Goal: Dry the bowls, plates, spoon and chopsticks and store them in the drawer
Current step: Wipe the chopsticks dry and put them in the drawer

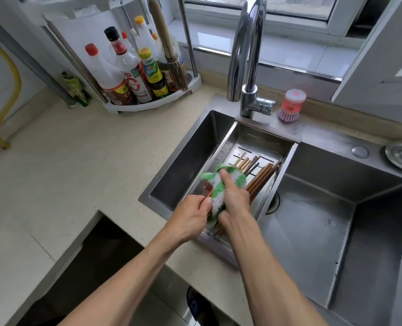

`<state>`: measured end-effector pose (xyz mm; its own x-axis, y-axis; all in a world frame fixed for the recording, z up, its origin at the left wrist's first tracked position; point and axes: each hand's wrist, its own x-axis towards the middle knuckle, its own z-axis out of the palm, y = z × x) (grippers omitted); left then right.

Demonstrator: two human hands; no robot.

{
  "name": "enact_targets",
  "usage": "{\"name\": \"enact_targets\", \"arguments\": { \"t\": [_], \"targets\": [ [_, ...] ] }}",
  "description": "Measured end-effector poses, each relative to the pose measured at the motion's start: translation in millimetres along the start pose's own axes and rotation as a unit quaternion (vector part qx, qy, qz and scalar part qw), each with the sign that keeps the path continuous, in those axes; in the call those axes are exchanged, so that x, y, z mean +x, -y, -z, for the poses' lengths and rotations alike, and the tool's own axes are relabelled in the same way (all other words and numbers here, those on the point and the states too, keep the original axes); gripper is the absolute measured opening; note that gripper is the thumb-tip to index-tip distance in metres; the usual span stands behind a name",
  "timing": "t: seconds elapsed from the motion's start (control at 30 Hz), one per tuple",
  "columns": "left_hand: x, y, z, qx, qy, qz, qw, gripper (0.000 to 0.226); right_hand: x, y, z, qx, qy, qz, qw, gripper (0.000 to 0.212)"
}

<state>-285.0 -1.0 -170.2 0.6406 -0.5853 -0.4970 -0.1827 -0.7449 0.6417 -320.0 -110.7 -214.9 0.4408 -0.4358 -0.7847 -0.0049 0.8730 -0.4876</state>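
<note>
A pale stone desk (77, 175) ran under the window, with a steel sink (336, 231) filling the right of the frame and a perforated drain tray (228, 147) set across its left part. At the centre, the right hand (233, 198) had its grip curled round a green-and-white cloth (218, 184), forefinger laid along the top, the cloth wrapped about a few chopsticks (261, 177). The left hand (193, 212) pinched the near ends of that bundle, just beside the cloth. The rest of the chopsticks lay loose in the tray, fanned toward the upper right.

The risk, to my eye, was slippage: wet sticks pulled through the cloth could slide out of that light pinch and drop into the deep basin to the right, or clatter back among the undried ones and get mixed up. The dark open drawer (96, 262) at lower left sat well apart from the tray, so a carry across the desk edge could also shed a stick. I saw no bowls, plates or spoon.
</note>
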Motion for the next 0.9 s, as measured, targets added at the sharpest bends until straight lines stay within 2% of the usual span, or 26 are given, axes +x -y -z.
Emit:
{"name": "enact_targets", "arguments": {
  "t": [0.17,0.27,0.37,0.5,0.57,0.73,0.9],
  "targets": [
    [-9.7,3.6,15.4,-0.020,0.072,0.019,0.997,0.036,19.1,35.1,9.7,0.056,-0.021,0.022,0.998,0.028],
    [1.5,-4.1,15.3,0.031,0.033,0.006,0.999,0.040,13.5,21.1,1.5,0.023,-0.030,0.027,0.999,0.027],
    [12.1,-9.8,16.7,0.073,0.002,0.005,0.997,0.044,3.6,9.7,-8.2,0.002,0.008,-0.003,1.000,0.024],
    [-0.3,-5.9,37.1,0.068,0.062,0.004,0.996,0.041,24.8,53.2,-0.2,0.070,-0.015,0.017,0.997,0.040],
    [-2.1,-5.0,42.2,0.069,0.055,0.004,0.996,0.039,25.2,54.5,-2.3,0.068,-0.021,0.016,0.997,0.036],
    [9.3,-5.4,37.1,0.077,0.017,0.016,0.997,0.047,7.6,3.3,-13.3,0.022,0.024,-0.011,0.999,0.031],
    [-8.6,4.1,40.1,0.063,0.074,0.035,0.995,0.045,30.2,40.3,4.9,0.064,-0.024,0.018,0.997,0.035]
  ]
}}
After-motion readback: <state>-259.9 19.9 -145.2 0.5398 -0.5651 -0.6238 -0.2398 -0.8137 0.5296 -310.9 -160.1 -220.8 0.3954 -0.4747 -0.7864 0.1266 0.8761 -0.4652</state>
